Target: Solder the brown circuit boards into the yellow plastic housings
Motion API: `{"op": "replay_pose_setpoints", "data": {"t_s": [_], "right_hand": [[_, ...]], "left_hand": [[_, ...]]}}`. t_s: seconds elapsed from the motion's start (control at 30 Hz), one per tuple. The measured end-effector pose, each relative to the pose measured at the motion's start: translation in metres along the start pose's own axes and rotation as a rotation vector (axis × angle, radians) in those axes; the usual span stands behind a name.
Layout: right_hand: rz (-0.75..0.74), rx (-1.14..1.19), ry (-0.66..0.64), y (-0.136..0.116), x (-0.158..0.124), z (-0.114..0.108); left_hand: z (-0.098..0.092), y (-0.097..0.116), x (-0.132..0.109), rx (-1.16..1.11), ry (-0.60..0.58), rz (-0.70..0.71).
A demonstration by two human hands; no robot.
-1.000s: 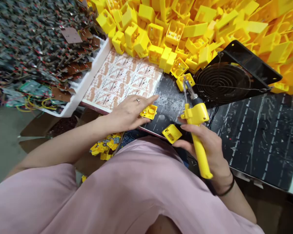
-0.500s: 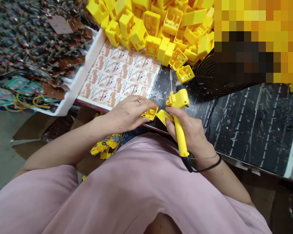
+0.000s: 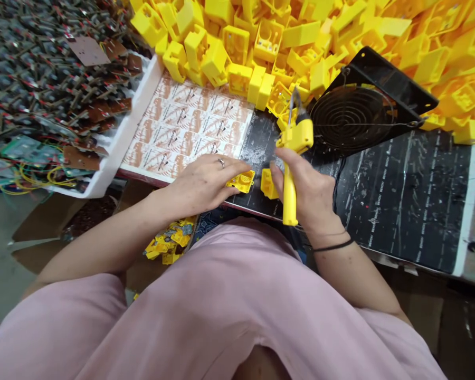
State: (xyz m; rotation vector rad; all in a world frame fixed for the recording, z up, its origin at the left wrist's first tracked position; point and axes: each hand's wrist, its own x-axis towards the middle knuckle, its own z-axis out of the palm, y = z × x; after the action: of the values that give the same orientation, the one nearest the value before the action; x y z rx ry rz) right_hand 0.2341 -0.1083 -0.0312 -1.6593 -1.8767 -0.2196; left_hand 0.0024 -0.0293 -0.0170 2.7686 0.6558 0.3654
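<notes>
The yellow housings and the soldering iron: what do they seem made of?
Probably moulded plastic: the housings show thin, crisp walls and a glossy finish. The handle of the soldering iron looks like the same yellow plastic; its thin bright tip seems metal.

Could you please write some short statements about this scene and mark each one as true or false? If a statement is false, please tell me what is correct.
1. The right hand holds a soldering iron. True.
2. The ring is on the right hand. False: it is on the left hand.
3. The round fan is to the left of the iron. False: it is to the right of the iron.
4. A dark band is around the right wrist. True.
</notes>
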Motion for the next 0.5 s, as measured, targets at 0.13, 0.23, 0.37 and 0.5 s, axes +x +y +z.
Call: {"op": "replay_pose_setpoints", "data": {"t_s": [0.13, 0.23, 0.37, 0.5], "right_hand": [[0.088, 0.005, -0.019, 0.018, 0.004, -0.007], [0.101, 0.081, -0.029, 0.03, -0.003, -0.02], [-0.05, 0.148, -0.041, 0.03, -0.002, -0.023], [-0.179, 0.129, -0.132, 0.015, 0.006, -0.014]], "left_hand": [[-0.004, -0.003, -0.002, 0.013, 0.005, -0.011], [-0.005, -0.005, -0.007, -0.003, -0.004, -0.039], [-0.001, -0.004, -0.007, 0.005, 0.012, -0.07], [0.0, -0.001, -0.002, 0.02, -0.011, -0.082]]}}
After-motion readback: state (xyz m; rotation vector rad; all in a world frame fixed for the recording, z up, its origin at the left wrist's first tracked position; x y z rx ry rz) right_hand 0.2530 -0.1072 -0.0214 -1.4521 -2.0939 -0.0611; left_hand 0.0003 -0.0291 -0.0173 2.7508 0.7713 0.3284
